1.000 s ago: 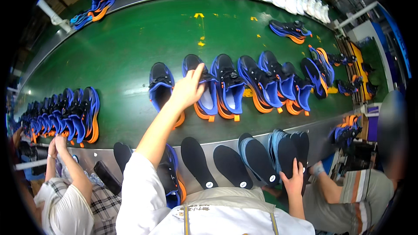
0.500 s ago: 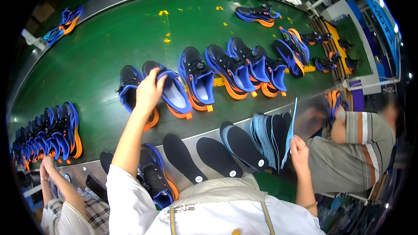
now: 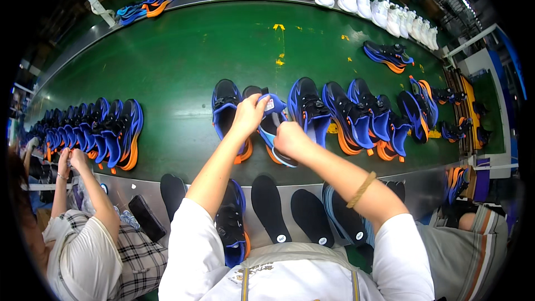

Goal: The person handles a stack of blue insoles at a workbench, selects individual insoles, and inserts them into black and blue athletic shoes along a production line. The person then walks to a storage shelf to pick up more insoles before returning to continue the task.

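In the head view, the left hand [image 3: 251, 114] is clamped on the tongue of a black-and-blue shoe [image 3: 272, 110] standing on the green counter [image 3: 184, 50] between similar shoes. The right hand [image 3: 292, 140], fingers curled, grips a blue-edged insole [image 3: 286, 161] at its opening; how deep it sits is hidden.

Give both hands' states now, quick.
Left hand: closed on the tongue of a shoe.
Right hand: closed at that shoe's opening; what it grips is hidden.
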Demonstrator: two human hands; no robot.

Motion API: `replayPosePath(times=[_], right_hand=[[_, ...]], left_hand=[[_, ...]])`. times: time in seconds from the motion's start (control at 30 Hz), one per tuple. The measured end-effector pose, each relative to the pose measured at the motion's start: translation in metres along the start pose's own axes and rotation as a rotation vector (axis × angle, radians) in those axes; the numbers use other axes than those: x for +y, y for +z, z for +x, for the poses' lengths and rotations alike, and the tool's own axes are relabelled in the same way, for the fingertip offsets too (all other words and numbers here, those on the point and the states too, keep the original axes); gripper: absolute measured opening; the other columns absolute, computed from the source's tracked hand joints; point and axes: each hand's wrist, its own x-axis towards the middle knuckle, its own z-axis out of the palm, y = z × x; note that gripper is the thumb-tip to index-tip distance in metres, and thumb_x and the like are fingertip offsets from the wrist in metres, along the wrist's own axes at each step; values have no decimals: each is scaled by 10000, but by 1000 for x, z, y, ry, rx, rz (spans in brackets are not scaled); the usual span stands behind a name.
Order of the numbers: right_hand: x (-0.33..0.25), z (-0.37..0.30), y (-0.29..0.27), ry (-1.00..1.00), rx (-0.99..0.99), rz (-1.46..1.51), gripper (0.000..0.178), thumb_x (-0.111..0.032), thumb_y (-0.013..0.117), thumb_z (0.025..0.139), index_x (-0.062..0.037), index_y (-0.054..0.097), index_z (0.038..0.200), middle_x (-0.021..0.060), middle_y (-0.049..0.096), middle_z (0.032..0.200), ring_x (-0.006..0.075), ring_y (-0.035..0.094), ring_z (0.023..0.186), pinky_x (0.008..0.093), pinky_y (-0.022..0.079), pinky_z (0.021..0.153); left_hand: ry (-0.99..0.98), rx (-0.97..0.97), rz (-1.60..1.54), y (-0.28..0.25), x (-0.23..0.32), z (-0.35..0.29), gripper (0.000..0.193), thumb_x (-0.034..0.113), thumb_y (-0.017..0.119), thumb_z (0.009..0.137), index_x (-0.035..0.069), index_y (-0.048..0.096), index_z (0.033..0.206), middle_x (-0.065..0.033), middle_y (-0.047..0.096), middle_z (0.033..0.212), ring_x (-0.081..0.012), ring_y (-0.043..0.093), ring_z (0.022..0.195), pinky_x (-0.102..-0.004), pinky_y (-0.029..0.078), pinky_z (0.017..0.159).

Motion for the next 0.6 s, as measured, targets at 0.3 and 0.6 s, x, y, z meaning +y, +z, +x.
replayPosePath(times=[0.3,0.6], right_hand=[[-20,-2,-47,193,-292,13,225,-82,531,656,88,631,765,275,603,770,370,616,783,397,493,730],[1,-6,35,-163,81,-220,172,-85,526,766,43,592,861,264,480,1095,375,536,972,430,473,784]], left_hand=[[23,43,17,12,-13,-12,363,289,534,859,-31,572,1027,-230,614,813,-322,627,759,-346,473,655],[33,-30,-65,-3,-13,-20,378,273,551,850,-56,566,1034,-186,608,701,-200,582,577,-293,445,540]])
